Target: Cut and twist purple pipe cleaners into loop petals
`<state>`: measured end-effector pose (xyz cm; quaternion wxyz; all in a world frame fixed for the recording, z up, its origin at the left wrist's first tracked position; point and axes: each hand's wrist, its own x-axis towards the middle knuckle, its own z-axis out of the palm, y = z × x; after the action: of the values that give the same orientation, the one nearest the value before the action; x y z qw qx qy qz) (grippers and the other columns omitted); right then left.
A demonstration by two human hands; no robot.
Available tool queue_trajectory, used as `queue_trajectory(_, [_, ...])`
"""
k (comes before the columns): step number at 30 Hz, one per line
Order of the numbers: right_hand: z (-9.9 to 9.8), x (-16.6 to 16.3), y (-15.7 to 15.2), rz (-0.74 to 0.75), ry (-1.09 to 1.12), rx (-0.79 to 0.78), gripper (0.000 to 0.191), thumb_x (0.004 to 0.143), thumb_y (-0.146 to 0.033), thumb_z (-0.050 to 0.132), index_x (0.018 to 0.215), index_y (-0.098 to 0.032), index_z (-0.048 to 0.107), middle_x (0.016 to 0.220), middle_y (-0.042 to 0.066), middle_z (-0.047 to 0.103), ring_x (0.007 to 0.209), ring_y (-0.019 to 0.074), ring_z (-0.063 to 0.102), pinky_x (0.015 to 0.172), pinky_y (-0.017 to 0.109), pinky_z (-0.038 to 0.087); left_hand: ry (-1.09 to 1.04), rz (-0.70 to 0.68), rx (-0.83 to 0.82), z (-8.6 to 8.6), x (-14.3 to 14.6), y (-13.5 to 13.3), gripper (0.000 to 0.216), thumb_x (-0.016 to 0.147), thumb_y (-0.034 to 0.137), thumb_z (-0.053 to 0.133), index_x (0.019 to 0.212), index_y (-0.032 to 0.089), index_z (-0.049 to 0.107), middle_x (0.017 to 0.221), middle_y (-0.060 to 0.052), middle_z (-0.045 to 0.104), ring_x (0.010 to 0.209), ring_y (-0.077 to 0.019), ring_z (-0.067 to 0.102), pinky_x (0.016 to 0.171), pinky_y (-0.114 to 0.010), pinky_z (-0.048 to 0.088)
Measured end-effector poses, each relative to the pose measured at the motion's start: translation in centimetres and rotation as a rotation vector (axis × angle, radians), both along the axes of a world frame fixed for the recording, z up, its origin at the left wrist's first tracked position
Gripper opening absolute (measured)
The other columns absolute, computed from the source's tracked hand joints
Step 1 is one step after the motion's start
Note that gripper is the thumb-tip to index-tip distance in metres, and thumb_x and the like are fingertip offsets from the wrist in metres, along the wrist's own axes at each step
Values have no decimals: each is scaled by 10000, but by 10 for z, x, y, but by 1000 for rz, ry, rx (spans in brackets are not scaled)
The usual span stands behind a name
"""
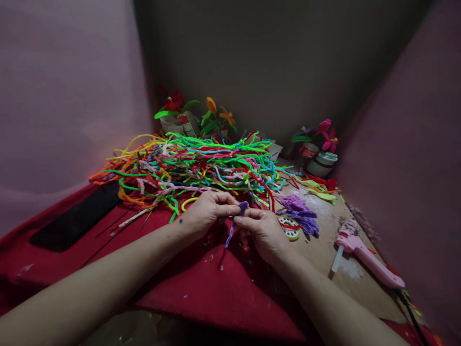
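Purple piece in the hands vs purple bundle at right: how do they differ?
Pose: the held purple piece is pinched by the left hand and right hand, a tail hanging; the purple bundle lies on the brown board. Size: the held purple piece is smaller than the purple bundle. Colour: the piece is plain purple; the bundle mixes pinkish and deeper purple.

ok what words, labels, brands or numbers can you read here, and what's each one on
Nothing is legible anywhere.
Red-and-white carton behind the pile: any print is too small and blurred.
Red label beside the jar: too blurred to read.
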<state>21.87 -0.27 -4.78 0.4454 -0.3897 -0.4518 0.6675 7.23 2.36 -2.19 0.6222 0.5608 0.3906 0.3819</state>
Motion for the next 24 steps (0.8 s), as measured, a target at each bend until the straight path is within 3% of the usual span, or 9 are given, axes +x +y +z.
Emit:
queue_trajectory(3, [1,-1,0,16,20,-8,159,622,-268,669,607,-129,595,446,-33,526,281,57,363,283,196,278,2,-41,-23,-2,1,0,172,646,269,668,661,114,595,590,-1,570,506,-82,490,481,-188,361])
queue_trajectory(6, [2,-1,2,-97,64,-18,178,609,-270,686,581,-141,565,430,-45,501,305,52,362,318,195,274,-36,42,-57,-1,-2,3,255,695,377,621,730,127,589,568,20,529,415,-40,395,394,-160,287])
queue_trajectory(8, [2,-1,5,-197,82,-11,217,608,-289,690,555,-146,537,425,-48,483,326,51,359,339,196,265,-95,64,-103,1,-5,5,303,716,429,587,797,137,579,614,13,543,410,-37,397,384,-159,300])
queue_trajectory(11, [2,0,7,-262,81,16,222,624,-308,674,564,-148,532,427,-53,460,346,53,345,354,201,247,-50,-13,-135,3,-5,3,291,669,372,649,819,136,568,640,3,567,439,-58,464,405,-175,355])
queue_trajectory(14, [3,0,5,-256,4,51,213,661,-319,637,581,-151,534,412,-58,441,349,57,338,365,205,221,63,-5,-73,4,1,-4,242,640,281,675,803,143,562,562,34,543,411,-61,458,386,-170,338])
queue_trajectory(19, [6,0,2,-273,-130,124,189,686,-293,599,581,-153,529,425,-59,440,367,56,333,382,205,221,193,135,24,7,12,-12,120,679,226,612,759,145,574,473,61,504,368,-56,413,365,-169,314])
queue_trajectory(24, [10,0,1,-279,-203,176,145,678,-259,597,598,-148,548,485,-53,472,416,56,352,409,203,248,273,145,284,5,9,-12,33,693,166,571,702,145,594,676,2,622,619,-113,564,572,-203,434])
